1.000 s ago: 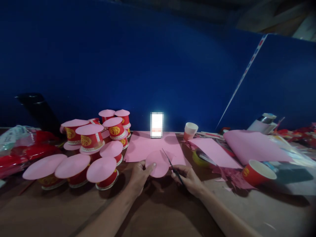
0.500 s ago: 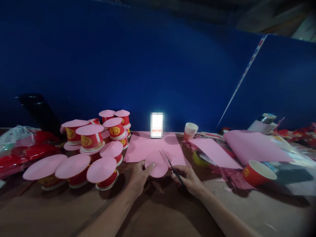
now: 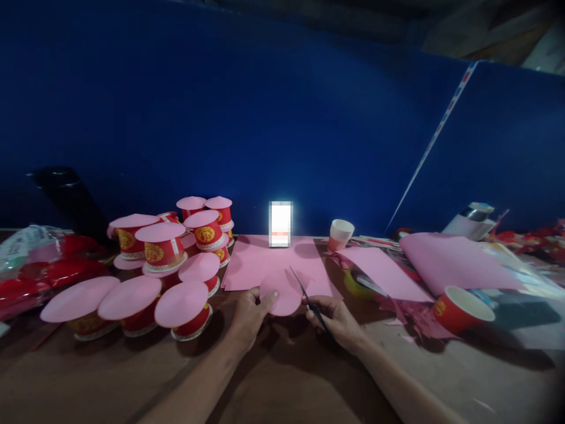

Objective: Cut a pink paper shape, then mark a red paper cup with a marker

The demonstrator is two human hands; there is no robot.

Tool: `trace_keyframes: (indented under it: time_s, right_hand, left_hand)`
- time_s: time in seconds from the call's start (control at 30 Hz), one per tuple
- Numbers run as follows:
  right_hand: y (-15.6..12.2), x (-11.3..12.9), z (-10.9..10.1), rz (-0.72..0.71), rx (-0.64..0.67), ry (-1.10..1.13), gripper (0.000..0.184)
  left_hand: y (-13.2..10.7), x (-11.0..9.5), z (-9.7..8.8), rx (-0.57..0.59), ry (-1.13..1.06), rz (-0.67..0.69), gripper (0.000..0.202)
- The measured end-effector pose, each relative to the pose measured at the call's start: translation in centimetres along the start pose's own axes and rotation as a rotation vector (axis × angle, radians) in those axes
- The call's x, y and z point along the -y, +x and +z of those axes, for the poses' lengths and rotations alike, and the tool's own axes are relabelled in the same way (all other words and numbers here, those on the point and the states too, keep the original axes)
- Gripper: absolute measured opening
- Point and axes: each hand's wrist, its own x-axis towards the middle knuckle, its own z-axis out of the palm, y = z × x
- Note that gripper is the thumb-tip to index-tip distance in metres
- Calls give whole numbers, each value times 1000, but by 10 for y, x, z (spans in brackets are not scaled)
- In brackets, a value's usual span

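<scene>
Between thumb and fingers, my left hand (image 3: 255,311) pinches the left edge of a pink paper disc (image 3: 285,294). My right hand (image 3: 333,318) is closed round a pair of black-handled scissors (image 3: 312,305), whose blades point up and to the left along the disc's right edge. I cannot tell whether the blades touch the paper. Behind the disc lies a stack of pink paper sheets (image 3: 247,259). To the left stand several red paper cups (image 3: 165,254) with gold patterns, topped by shallow pink paper cones (image 3: 182,301); some are stacked on one another.
A glowing phone (image 3: 281,224), blurred out, stands against the blue wall (image 3: 265,118). Rightward are a white-and-pink cup (image 3: 341,234), pink paper scraps (image 3: 424,321), loose pink sheets (image 3: 459,262) and a tipped red cup (image 3: 461,311). Red plastic-wrapped packs (image 3: 66,271) and a black bottle (image 3: 66,197) occupy the far left.
The pink disc has shifted very slightly in my left hand. Both hands and the scissors keep almost the same place.
</scene>
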Motion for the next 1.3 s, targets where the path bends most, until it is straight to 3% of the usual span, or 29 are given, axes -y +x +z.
trace_keyframes:
  time_s: [0.7, 1.3]
  right_hand:
    - [-1, 6, 1, -52, -7, 3, 37]
    - [-1, 6, 1, -34, -6, -1, 40]
  left_hand:
    - [2, 5, -1, 56, -34, 6, 36]
    - [0, -2, 1, 7, -8, 11, 34]
